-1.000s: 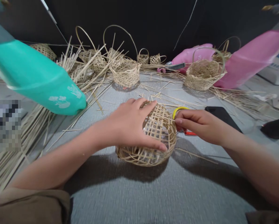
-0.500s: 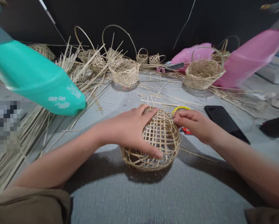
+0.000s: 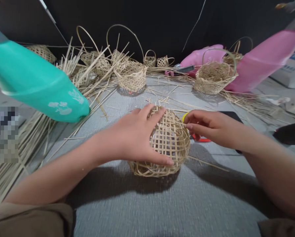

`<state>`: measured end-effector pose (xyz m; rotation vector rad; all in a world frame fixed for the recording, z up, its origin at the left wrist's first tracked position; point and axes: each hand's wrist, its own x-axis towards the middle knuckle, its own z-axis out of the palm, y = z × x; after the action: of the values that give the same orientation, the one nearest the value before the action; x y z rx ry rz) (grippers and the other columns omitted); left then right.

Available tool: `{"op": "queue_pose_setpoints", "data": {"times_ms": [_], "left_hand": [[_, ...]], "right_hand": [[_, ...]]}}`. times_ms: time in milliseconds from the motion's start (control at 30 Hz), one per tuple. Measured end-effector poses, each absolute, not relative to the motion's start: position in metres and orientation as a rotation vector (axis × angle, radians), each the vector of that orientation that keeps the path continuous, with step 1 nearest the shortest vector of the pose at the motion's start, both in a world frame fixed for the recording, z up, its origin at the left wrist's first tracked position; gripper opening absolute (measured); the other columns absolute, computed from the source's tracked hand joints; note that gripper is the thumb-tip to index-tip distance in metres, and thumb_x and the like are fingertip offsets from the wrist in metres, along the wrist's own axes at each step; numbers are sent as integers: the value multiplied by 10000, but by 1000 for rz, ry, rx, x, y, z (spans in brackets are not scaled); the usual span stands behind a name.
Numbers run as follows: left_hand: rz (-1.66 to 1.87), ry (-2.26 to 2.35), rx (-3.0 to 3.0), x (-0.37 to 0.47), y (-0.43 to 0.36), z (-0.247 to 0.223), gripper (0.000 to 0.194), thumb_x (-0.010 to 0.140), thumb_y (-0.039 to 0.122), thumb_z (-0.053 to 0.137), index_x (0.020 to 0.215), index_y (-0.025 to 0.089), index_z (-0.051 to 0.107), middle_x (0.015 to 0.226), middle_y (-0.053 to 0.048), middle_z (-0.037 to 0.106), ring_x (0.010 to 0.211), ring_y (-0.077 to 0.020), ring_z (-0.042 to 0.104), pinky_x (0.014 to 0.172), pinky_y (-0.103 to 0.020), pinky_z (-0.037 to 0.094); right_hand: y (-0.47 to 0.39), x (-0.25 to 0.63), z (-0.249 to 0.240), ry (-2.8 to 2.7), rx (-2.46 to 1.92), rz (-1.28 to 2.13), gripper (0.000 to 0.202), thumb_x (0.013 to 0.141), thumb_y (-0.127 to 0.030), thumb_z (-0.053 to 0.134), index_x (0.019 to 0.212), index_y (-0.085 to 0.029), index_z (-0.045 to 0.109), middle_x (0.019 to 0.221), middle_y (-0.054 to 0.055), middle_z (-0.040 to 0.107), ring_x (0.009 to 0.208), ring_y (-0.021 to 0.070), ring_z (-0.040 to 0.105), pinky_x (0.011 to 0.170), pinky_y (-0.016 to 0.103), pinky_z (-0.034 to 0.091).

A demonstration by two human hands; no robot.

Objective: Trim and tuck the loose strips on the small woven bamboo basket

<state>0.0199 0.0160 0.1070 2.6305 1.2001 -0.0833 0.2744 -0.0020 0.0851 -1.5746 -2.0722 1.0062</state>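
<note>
An open-weave basket (image 3: 166, 140) of pale strips rests tilted on the grey table (image 3: 142, 210), its woven face toward me. My left hand (image 3: 137, 136) is wrapped over its left side, fingers on the top edge and thumb across the lower front. At the basket's right rim, my right hand (image 3: 204, 126) has its fingers curled with the tips close together; what they hold, if anything, is too small to make out. Behind that hand, scissors (image 3: 201, 140) with yellow and red on them are mostly hidden. A thin loose strip (image 3: 209, 163) lies right of the basket.
A teal bottle (image 3: 43, 85) leans in at the left over bundled strips (image 3: 31, 141). Finished baskets (image 3: 131, 77) stand at the back, another basket (image 3: 214, 77) beside a pink bottle (image 3: 263, 62). A black phone (image 3: 232, 116) lies partly behind my right hand.
My right hand has moved slightly up, its fingers a little looser, and now covers more of the phone. The basket has tipped a little under my left hand.
</note>
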Motion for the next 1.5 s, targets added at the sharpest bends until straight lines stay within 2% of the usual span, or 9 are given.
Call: {"op": "queue_pose_setpoints", "data": {"times_ms": [100,233,400,600,733,933,1100,1300,1500], "left_hand": [[217,1273,2807,15,8,112,1303,590,897,660,1614,198,258,1659,-207,248,1440,-496,356,1160,-607,350],[478,1306,2932,9,7,116,1181,661,843,673,1596,228,294,1652,-184,270,1408,-483,378,1143,-623,355],[450,1269,2958,10,20,113,1218,636,876,665,1590,211,303,1628,-210,305,1384,-476,405,1127,-619,369],[442,1276,2962,10,26,109,1225,648,921,596,1586,183,319,1614,-225,326,1383,-465,409,1104,-592,388],[443,1272,2989,10,25,108,1249,633,941,581,1589,184,310,1618,-222,326,1364,-450,434,1108,-570,380],[412,1295,2987,11,25,107,1278,618,963,557,1594,179,296,1629,-223,318,1342,-453,461,1110,-562,372],[460,1294,2962,15,25,104,1316,646,956,538,1601,108,220,1614,-249,341,1390,-436,431,1143,-539,336],[468,1324,2974,17,25,101,1305,634,958,544,1580,101,271,1619,-247,341,1402,-431,431,1156,-526,330],[449,1348,2970,17,26,100,1288,652,976,487,1582,112,271,1623,-234,340,1401,-434,427,1142,-544,339]], "right_hand": [[-2,271,91,-2101,-1524,903,443,922,-594,520,725,-208,612,625,7,573,563,136,504,544,286,379],[4,264,94,-2063,-1370,871,434,915,-585,522,691,-222,598,630,10,554,609,153,503,589,302,391],[10,261,95,-2116,-1378,805,381,915,-526,528,701,-224,620,619,6,562,628,160,528,614,303,381],[10,263,100,-2085,-1469,502,288,860,-488,617,824,-204,648,750,35,659,679,170,563,644,315,402],[10,264,101,-2074,-1493,658,272,874,-457,598,771,-211,652,682,11,615,629,153,518,607,313,373],[15,263,92,-1973,-1379,782,283,872,-480,654,778,-213,649,733,20,634,676,163,551,656,327,435],[16,247,93,-2090,-1137,271,178,898,-376,658,981,-219,671,998,75,676,916,222,618,835,393,498],[20,220,87,-2225,-1082,-290,179,979,-197,470,871,-182,612,918,102,607,829,213,553,781,375,469],[25,217,85,-2254,-1056,-279,190,1006,-211,379,940,-189,557,940,117,564,860,238,527,799,417,478]]}}
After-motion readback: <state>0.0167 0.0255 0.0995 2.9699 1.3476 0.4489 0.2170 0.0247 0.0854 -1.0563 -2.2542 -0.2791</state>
